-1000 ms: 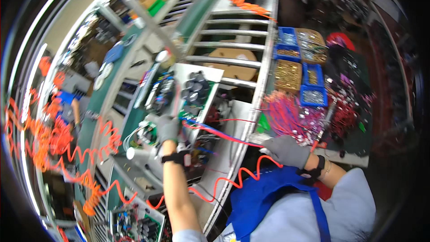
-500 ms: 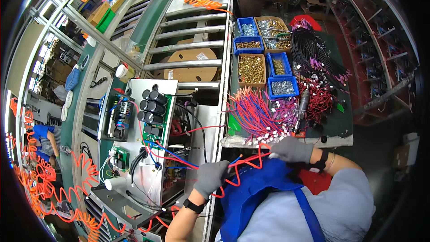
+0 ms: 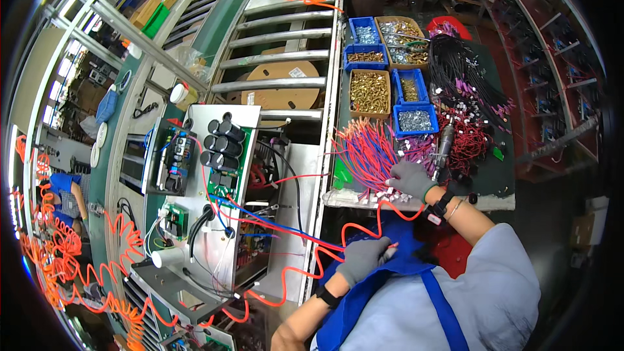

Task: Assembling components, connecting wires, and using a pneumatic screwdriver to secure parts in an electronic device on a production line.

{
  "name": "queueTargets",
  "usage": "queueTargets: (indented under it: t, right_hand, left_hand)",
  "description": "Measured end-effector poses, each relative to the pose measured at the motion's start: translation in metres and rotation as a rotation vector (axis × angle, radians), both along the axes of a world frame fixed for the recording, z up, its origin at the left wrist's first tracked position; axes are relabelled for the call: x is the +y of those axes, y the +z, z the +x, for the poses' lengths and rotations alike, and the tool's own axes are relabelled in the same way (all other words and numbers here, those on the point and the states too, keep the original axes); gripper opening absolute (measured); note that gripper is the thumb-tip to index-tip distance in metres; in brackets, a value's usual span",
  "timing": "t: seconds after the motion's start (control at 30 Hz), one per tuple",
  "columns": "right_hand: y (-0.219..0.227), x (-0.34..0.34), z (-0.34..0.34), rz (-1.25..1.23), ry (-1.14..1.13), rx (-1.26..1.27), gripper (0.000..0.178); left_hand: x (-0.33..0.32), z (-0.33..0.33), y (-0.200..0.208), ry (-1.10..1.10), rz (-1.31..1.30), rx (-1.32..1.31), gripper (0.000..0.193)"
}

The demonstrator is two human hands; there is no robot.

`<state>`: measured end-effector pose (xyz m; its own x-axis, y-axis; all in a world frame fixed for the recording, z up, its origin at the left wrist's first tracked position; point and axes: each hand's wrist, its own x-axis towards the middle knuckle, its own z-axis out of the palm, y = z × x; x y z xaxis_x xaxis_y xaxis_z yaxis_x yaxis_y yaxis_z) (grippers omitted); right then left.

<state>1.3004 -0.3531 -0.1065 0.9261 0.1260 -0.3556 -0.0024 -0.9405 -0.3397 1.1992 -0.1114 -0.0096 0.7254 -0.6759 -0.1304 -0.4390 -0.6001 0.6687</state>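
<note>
My left hand (image 3: pixel 364 261), in a grey glove, is closed around red and blue wires (image 3: pixel 305 233) in front of the blue apron. They run from an opened metal unit (image 3: pixel 221 221) with circuit boards and black capacitors. My right hand (image 3: pixel 412 181), also gloved, is over the bench's near edge, at the white connector ends of a red and blue wire bundle (image 3: pixel 367 156). Its fingertips are lost among the wires. A silver and black power screwdriver (image 3: pixel 445 142) lies just beyond it. An orange coiled hose (image 3: pixel 351 226) passes between my hands.
Blue bins (image 3: pixel 416 121) and cardboard boxes (image 3: pixel 370 94) of screws and small hardware stand farther back on the bench. Black cables (image 3: pixel 458 68) and red wires (image 3: pixel 468 149) are heaped at its right. A roller conveyor (image 3: pixel 279 58) runs along the left.
My left hand has moved right and slightly down, the wires stretching with it. My right hand has gone from the bench's front edge up onto the wire bundle. The orange hose now hangs in wider loops.
</note>
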Motion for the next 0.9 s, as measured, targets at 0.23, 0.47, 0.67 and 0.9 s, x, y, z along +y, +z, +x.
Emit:
queueTargets:
  t: [0.23, 0.47, 0.67, 0.9]
  right_hand:
    - [0.044, -0.007, -0.008, 0.099, -0.084, -0.048, 0.027]
    - [0.197, -0.063, -0.039, 0.840, -0.506, -0.264, 0.006]
    - [0.223, 0.041, -0.072, 0.385, 0.076, -0.755, 0.018]
    - [0.205, 0.091, -0.080, 0.474, 0.381, -0.461, 0.024]
  left_hand:
    - [0.013, -0.003, 0.002, 0.100, -0.184, 0.429, 0.043]
    - [0.005, 0.015, 0.023, 0.262, -0.553, 0.611, 0.045]
    - [-0.015, 0.039, 0.073, 0.250, -0.987, 0.954, 0.044]
    - [0.014, 0.029, 0.072, 0.396, -0.994, 1.055, 0.039]
